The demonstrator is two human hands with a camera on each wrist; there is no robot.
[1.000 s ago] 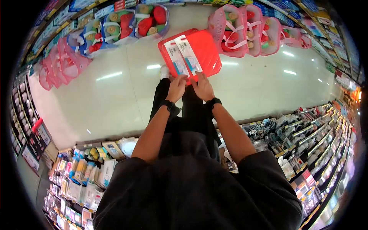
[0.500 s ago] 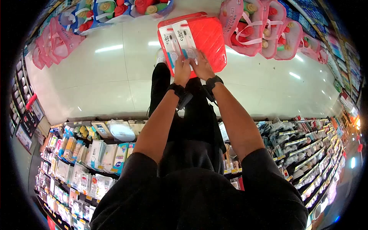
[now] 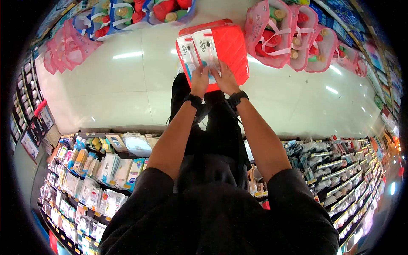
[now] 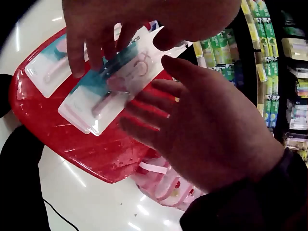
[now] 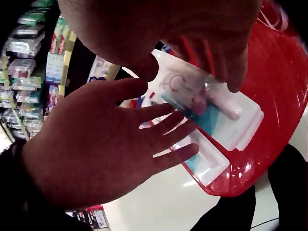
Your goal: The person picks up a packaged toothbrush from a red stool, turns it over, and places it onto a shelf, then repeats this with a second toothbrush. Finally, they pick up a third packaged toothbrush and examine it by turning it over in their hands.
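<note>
Two flat white-and-teal packages, a left one and a right one, lie side by side on a red quilted surface. My left hand touches the lower part of the left package, fingers extended. Over the lower end of the right package is my right hand, its fingers fairly straight. In the left wrist view, the left hand reaches down from the top and the right hand has its fingers spread. The right wrist view shows the left hand spread too, with the right hand above.
Pink bags with bottles stand to the right, blue-trimmed bags and more pink bags to the left. Stocked shelves run behind me on both sides. Pale tiled floor lies around the red surface.
Compared with a second ago, both hands lie farther up over the packages instead of at their lower ends. The head view has shifted and tilted slightly.
</note>
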